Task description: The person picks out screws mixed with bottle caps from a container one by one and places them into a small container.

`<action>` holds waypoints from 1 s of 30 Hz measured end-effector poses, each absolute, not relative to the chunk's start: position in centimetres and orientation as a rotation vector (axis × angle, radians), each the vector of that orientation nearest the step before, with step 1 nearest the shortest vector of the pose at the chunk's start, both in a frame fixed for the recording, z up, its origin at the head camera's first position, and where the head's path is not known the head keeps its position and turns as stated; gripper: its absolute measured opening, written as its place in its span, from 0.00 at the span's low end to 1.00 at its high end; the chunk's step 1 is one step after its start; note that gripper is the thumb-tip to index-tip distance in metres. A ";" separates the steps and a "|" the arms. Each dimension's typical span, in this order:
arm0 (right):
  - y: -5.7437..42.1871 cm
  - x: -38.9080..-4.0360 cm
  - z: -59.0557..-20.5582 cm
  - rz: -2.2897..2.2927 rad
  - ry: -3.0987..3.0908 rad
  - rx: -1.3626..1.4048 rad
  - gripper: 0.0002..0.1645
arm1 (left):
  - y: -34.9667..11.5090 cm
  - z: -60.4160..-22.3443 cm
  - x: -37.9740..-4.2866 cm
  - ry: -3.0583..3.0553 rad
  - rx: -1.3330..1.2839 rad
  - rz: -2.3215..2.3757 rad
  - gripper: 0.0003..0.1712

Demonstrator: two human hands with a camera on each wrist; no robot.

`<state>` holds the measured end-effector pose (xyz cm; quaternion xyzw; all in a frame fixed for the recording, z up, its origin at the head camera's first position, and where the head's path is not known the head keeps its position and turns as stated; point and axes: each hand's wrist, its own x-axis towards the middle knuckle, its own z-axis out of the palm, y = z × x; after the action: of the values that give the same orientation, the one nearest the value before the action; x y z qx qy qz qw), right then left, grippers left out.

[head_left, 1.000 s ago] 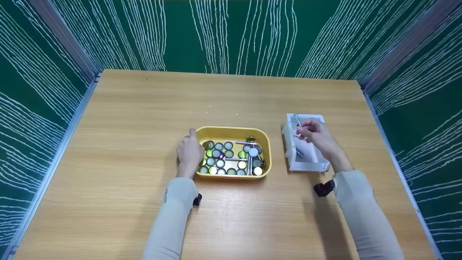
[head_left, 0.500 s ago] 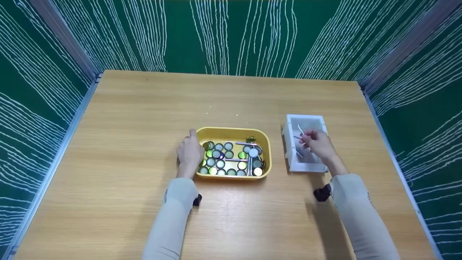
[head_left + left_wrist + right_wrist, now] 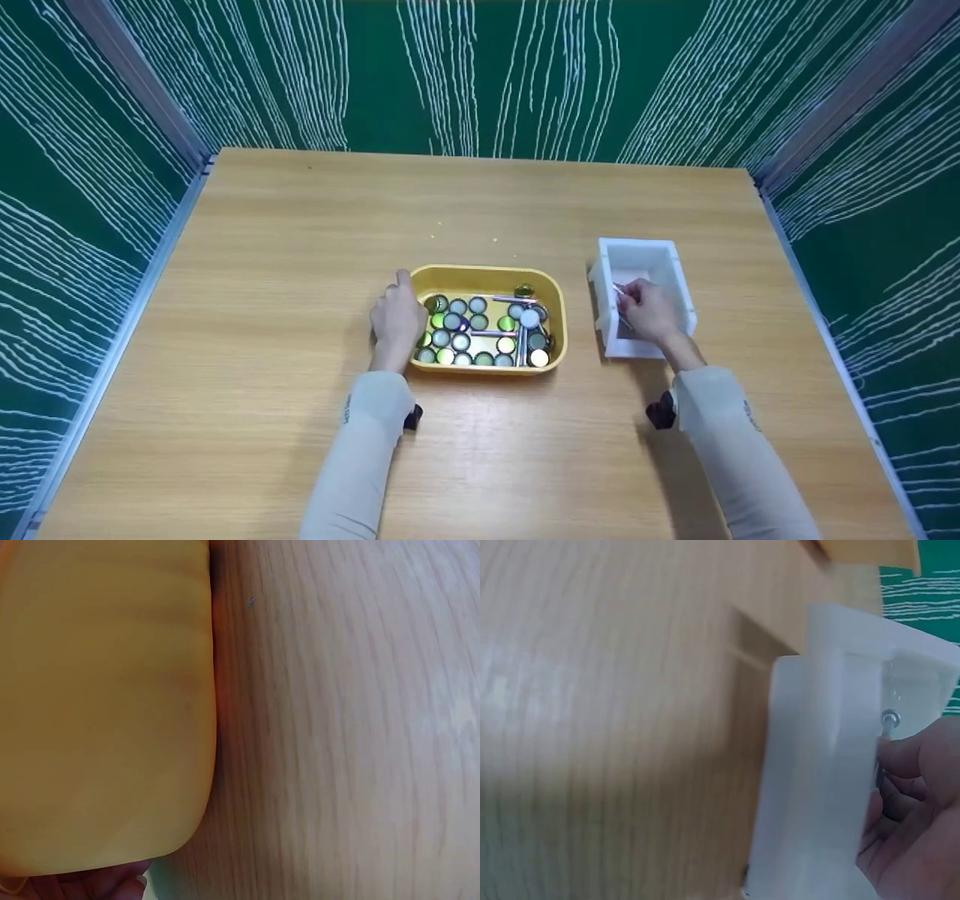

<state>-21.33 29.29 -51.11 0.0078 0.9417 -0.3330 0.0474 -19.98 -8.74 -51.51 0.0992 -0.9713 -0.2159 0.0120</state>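
My left hand point(image 3: 397, 319) grips the left end of a yellow tub point(image 3: 487, 268); in the left wrist view, its curled fingertips point(image 3: 124, 886) show against the tub's outer end. Inside lie several bottle caps point(image 3: 478, 322) and thin metal rods point(image 3: 523, 345). To the right, my right hand point(image 3: 649, 311) reaches down into a white plastic bin point(image 3: 679, 270). Its thumb and fingers pinch a slim metal rod with a round end point(image 3: 890, 720), seen in the right wrist view. Part of the rod is hidden by the fingers.
A wooden table point(image 3: 480, 450) carries both containers, with a gap between them. A few tiny white specks point(image 3: 495, 240) lie behind the tub. Green walls with white lines point(image 3: 375, 82) enclose the back and sides.
My right hand has moved down and slightly left, deeper into the white bin, with the rod between its fingers. My left hand and the yellow tub have stayed in place.
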 end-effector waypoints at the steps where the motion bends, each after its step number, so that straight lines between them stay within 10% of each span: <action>1: 29.2 -21.3 -51.2 -0.991 2.888 0.022 0.13 | -8.7 -51.5 -20.0 -3.027 0.309 -0.676 0.24; 30: 29.0 -21.5 -49.1 -0.972 2.970 0.052 0.18 | -8.7 -51.6 -19.9 -3.016 0.299 -0.654 0.27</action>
<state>-21.45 28.97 -49.08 0.0166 0.9503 -0.3109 0.0080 -19.93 -8.71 -51.61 0.0965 -0.9725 -0.2108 0.0204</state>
